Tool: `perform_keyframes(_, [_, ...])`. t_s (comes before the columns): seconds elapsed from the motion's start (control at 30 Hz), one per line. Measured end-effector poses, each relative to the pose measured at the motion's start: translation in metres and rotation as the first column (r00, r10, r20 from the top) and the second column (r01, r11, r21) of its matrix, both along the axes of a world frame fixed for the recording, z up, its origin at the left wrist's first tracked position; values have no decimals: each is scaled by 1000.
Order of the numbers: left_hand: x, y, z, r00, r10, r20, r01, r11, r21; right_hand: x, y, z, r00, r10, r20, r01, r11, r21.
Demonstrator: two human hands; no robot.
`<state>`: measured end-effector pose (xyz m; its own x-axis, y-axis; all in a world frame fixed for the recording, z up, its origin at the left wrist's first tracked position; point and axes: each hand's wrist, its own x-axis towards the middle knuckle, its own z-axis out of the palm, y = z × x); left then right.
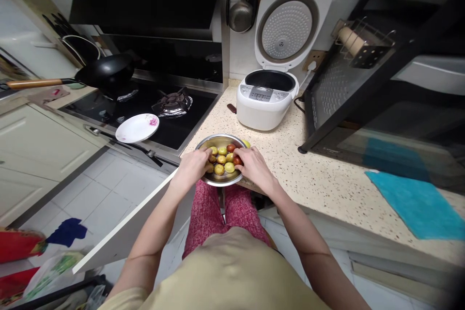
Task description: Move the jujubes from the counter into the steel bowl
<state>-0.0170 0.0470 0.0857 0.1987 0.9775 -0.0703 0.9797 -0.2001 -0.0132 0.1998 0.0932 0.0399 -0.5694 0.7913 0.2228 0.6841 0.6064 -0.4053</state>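
A round metal bowl sits at the front edge of the speckled counter, partly overhanging it. Several fresh jujubes lie inside, mostly yellow-green, with a few red-brown. Reaching over the left rim, my left hand has its thumb and fingers closed around a jujube at the bowl's left side. My right hand comes over the opposite rim, thumb and forefinger bent around a red-brown jujube. The outer fingers of both hands are hidden. Just behind the bowl's right rim, a green fruit shows.
Behind the bowl stands a white rice cooker, lid raised. A flowered plate lies at the front of the gas stove; a wok is on the far burner. A cabinet door stands ajar at left. A blue cloth lies right.
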Motion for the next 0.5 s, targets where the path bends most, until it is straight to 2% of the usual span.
perform_keyframes(0.13, [-2,-3,8,998,40,50,-43,998,51,3,-4,0,999,-13,-41,13,1000,-2])
perform_keyframes(0.23, [-3,1,8,994,31,100,-41,994,104,9,-11,0,991,-43,-127,43,999,-3])
perform_keyframes(0.37, [3,17,7,981,-111,158,87,984,153,19,-28,-4,948,-91,-306,99,995,10])
perform_keyframes(0.5, [24,41,14,935,-295,199,268,952,151,29,-46,-12,899,-170,-404,194,981,19])
